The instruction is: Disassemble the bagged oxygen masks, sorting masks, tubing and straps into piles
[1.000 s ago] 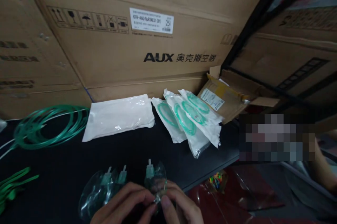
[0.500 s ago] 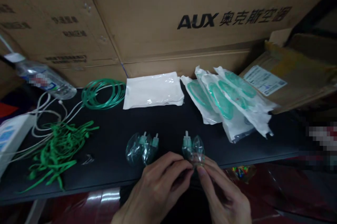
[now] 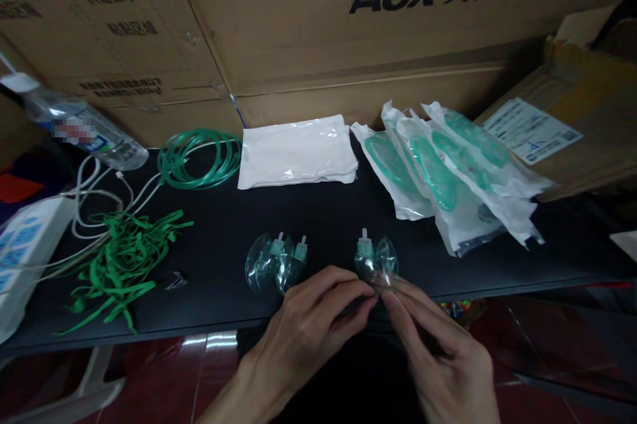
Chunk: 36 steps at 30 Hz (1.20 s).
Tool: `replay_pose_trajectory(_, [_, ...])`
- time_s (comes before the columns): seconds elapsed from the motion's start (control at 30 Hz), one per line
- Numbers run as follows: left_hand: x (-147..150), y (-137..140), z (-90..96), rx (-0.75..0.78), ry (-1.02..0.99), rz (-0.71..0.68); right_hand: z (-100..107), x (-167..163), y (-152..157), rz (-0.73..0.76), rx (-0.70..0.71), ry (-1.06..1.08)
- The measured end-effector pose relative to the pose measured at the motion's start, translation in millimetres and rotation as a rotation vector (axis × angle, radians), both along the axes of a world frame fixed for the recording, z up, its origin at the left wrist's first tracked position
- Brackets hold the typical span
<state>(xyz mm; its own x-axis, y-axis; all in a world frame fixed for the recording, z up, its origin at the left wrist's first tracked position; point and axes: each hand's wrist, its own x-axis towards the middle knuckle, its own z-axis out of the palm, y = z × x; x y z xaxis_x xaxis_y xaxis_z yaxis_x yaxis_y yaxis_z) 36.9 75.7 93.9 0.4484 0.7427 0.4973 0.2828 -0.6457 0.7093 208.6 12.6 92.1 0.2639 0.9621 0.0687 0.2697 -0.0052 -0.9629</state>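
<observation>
My right hand (image 3: 438, 338) pinches the lower edge of a clear green oxygen mask (image 3: 377, 258) at the front edge of the black surface. Close against the mask's left side, my left hand (image 3: 318, 318) has thumb and fingers pressed together; whatever lies between them is too small to make out. Just beyond the left knuckles rest two more clear green oxygen masks (image 3: 275, 265), their pale connectors pointing up. A tangle of green elastic straps (image 3: 127, 255) lies farther left, with a small clear scrap (image 3: 176, 280) beside it.
Sealed packs (image 3: 442, 178) with green contents lie back right, beside an open carton (image 3: 567, 99). White packets (image 3: 298, 152) and coiled green tubing (image 3: 199, 158) sit along a large cardboard box (image 3: 298, 32). A bottle (image 3: 84, 122), white cables and a power strip (image 3: 30, 265) are left.
The view has shifted, so the table things appear higher and slightly farther right. Both hands keep nearly the same pinching pose at the mask.
</observation>
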Motion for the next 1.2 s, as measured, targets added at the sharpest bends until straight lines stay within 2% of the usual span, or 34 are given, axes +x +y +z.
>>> replay_pose_trajectory(0.1, [7.1,-9.1,-1.5,-0.097,-0.086,0.154,-4.2,-6.6,0.0,-0.109,-0.110,0.226])
replay_pose_trajectory(0.23, [19.1,-26.1,-3.8,-0.401,-0.266,0.317,-8.7,-16.9,-1.1,-0.170,-0.109,0.427])
replay_pose_trajectory(0.3, [24.8,-31.0,-2.1,-0.593,-0.352,0.350,-11.4,-18.4,-2.7,-0.163,-0.098,0.410])
replay_pose_trajectory(0.4, [30.6,-31.2,4.8,-0.863,-0.521,0.375,-15.8,-16.2,-4.8,-0.162,-0.058,0.273])
replay_pose_trajectory(0.63, [29.6,-25.2,11.6,-1.242,-0.772,0.334,-11.3,-12.4,-2.1,-0.050,-0.036,0.198])
replay_pose_trajectory(0.73, [26.3,-27.1,9.8,-1.299,-0.787,0.326,-4.1,-12.4,-2.0,-0.013,-0.013,0.122])
replay_pose_trajectory(0.93, [18.9,-30.0,9.9,-1.314,-0.645,0.355,5.1,-12.0,-3.4,-0.027,0.089,-0.029])
replay_pose_trajectory(1.2, [18.4,-31.5,2.8,-1.316,-0.632,0.325,2.9,-13.5,-5.6,-0.030,0.150,-0.092])
